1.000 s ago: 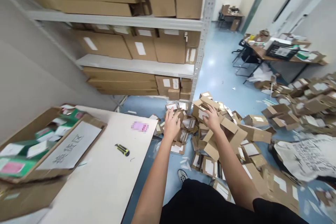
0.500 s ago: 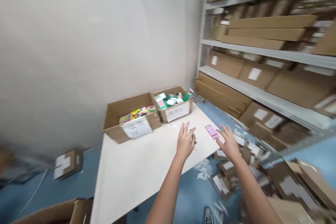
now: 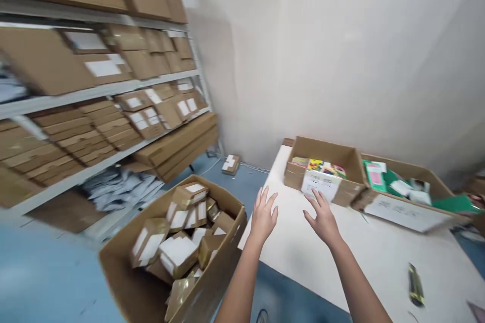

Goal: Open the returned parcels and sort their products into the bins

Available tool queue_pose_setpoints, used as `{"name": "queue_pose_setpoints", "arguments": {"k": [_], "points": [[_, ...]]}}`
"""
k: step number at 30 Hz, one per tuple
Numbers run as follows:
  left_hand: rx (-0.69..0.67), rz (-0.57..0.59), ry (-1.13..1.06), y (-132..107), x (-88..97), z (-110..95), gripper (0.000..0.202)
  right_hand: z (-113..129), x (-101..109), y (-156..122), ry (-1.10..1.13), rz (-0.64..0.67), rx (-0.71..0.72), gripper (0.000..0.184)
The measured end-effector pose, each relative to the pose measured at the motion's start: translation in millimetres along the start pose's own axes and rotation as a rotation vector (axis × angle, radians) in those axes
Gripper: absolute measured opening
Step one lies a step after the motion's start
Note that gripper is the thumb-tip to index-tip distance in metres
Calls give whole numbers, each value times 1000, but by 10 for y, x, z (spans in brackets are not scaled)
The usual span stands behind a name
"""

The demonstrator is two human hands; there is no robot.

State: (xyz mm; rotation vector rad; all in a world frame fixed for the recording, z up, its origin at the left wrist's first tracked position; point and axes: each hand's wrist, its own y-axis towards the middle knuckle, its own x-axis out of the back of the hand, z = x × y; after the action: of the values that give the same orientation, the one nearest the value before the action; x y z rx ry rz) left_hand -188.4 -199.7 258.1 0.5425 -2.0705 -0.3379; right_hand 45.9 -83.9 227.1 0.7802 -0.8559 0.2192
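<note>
My left hand point(image 3: 264, 216) hovers with fingers spread over the left edge of the white table point(image 3: 299, 242), holding nothing. To its right, my right hand point(image 3: 321, 216) is also open and bare, just in front of a cardboard box point(image 3: 348, 189) with a handwritten white label and colourful small packs inside. Beside that box stands a second labelled carton point(image 3: 411, 212) holding green and white packets. A yellow and black box cutter point(image 3: 416, 285) lies on the table to the right, apart from both hands. Part of a pink phone-like object point(image 3: 476, 311) shows at the lower right corner.
A large open carton point(image 3: 231, 252) full of small taped parcels point(image 3: 180, 255) stands on the floor left of the table. Metal shelves point(image 3: 151, 82) stacked with cardboard boxes line the left side. One small parcel point(image 3: 231, 164) lies on the blue floor by the wall.
The view has swung to the left, bringing the left shelves and the parcel carton into sight. Both hands remain raised and empty, now before the box of colourful packs, away from the pink object.
</note>
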Motion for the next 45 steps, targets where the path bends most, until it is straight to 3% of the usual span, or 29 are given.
{"name": "queue_pose_setpoints", "arguments": {"k": [3,7,13,19,23,31,36,40,45], "points": [[127,-91,60,-187,487,576,47,528,-567,320,66,95,97,48],[276,-218,118,-461,997,1099,49,1165,-1085,676,140,185,221,50],[431,-378,195,-840,1475,1495,48,1946,-1558,1028,245,285,397,55],[531,-444,242,-1039,1737,1868,48,2382,-1970,1166,317,353,476,64],[637,-452,239,-1044,1732,2174,48,2456,-2273,1282,336,424,456,72],[726,-343,281,-861,1564,2590,50,2522,-2955,1581,455,545,361,77],[839,-326,212,-968,1426,2943,55,2594,-3428,1607,490,633,374,72],[910,-350,78,-1135,1264,3362,60,2673,-3822,1524,464,711,388,76],[1000,-362,-188,-1220,1056,4129,69,2869,-4424,1410,353,871,335,80]]}}
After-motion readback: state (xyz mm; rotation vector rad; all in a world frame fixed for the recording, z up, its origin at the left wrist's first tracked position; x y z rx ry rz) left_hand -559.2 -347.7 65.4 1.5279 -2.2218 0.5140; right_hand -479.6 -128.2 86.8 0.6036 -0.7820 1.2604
